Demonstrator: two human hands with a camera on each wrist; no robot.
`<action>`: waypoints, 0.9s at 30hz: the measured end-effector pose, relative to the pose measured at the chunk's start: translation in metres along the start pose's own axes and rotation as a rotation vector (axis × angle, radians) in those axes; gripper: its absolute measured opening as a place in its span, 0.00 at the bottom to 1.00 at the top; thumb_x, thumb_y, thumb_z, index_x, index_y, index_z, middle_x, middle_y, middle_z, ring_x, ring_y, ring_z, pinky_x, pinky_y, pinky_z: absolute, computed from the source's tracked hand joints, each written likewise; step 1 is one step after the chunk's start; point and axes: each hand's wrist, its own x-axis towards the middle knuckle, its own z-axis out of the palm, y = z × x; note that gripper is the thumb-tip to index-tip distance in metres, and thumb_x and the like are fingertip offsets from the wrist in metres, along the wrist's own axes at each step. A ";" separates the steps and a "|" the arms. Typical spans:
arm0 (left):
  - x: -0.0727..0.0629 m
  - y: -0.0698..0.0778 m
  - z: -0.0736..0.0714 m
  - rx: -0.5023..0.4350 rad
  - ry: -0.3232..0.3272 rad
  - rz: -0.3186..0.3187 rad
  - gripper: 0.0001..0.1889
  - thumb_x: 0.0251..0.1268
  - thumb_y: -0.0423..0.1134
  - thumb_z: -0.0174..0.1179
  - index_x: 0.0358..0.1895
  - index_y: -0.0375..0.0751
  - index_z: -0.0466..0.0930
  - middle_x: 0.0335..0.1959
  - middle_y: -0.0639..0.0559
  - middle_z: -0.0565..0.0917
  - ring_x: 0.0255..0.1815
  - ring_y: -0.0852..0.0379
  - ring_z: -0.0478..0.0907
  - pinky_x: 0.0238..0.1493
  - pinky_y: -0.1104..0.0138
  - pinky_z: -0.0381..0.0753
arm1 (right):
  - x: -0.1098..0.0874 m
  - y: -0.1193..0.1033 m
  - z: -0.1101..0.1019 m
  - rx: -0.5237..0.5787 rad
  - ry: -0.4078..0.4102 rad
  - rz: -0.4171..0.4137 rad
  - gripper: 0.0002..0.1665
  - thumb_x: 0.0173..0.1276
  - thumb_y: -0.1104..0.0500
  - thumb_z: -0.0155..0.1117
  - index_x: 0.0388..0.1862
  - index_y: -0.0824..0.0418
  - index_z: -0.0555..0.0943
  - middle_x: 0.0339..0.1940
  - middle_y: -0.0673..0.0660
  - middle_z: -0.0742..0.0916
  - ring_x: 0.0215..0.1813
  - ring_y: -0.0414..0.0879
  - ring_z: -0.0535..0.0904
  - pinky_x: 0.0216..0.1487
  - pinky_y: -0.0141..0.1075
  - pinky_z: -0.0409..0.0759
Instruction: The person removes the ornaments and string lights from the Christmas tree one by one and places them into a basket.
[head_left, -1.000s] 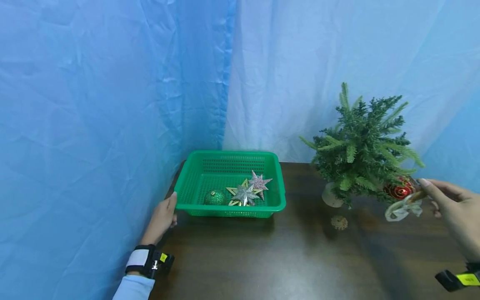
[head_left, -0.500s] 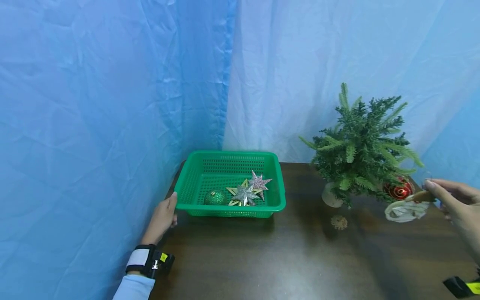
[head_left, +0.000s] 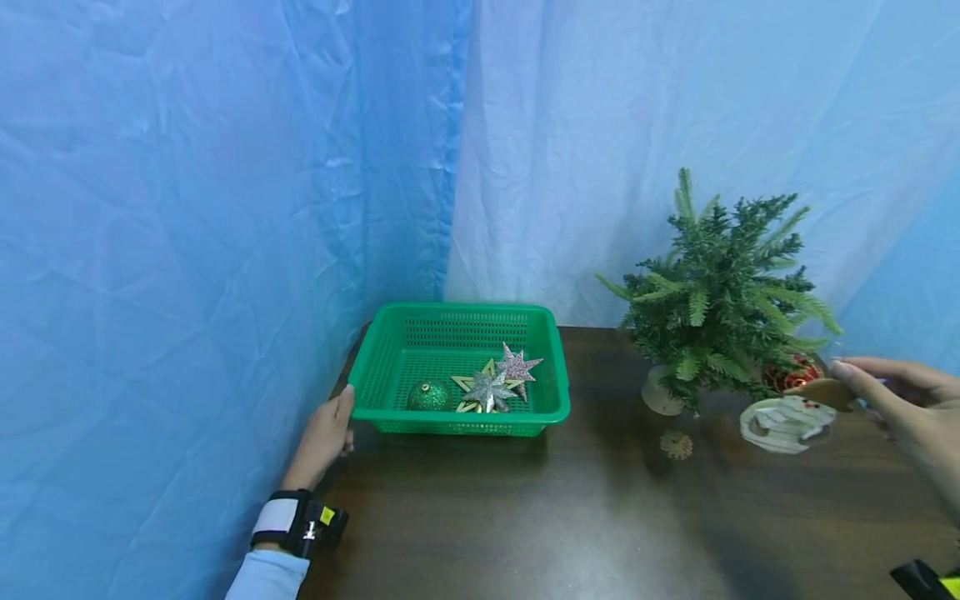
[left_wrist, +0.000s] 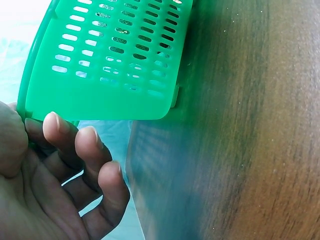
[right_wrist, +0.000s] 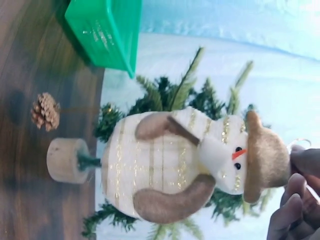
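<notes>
My right hand [head_left: 900, 404] pinches the top of a plush snowman ornament [right_wrist: 160, 162] by its brown hat [right_wrist: 270, 162], where a thin hanging loop shows. The snowman has a cream body with gold stripes, brown arms and an orange nose. It hangs in front of the small artificial Christmas tree [head_left: 720, 292], close to a red bauble [head_left: 793, 372] low on the tree's right side. My left hand [head_left: 326, 429] grips the near left corner of the green plastic basket [head_left: 457, 415], thumb at the rim; its other fingers [left_wrist: 92, 150] curl loosely beside the wall.
In the basket lie a green glitter bauble [head_left: 429, 397], a silver star [head_left: 487, 390], a pink glitter star [head_left: 517, 364] and a gold star frame. A pine cone [head_left: 677, 444] sits before the tree's pale base [head_left: 662, 393]. Blue curtains [head_left: 555, 167] stand behind the dark table [head_left: 570, 517].
The snowman has turned in my right hand's grip and shifted left, and now partly overlaps the red bauble. My left hand has stayed at the basket.
</notes>
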 end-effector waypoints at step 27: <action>0.002 -0.002 0.001 0.012 -0.005 0.008 0.33 0.83 0.64 0.33 0.42 0.33 0.71 0.20 0.48 0.73 0.21 0.50 0.73 0.27 0.61 0.76 | 0.002 -0.046 0.012 -0.193 -0.095 -0.007 0.20 0.76 0.48 0.67 0.57 0.59 0.85 0.28 0.51 0.86 0.22 0.44 0.72 0.23 0.34 0.65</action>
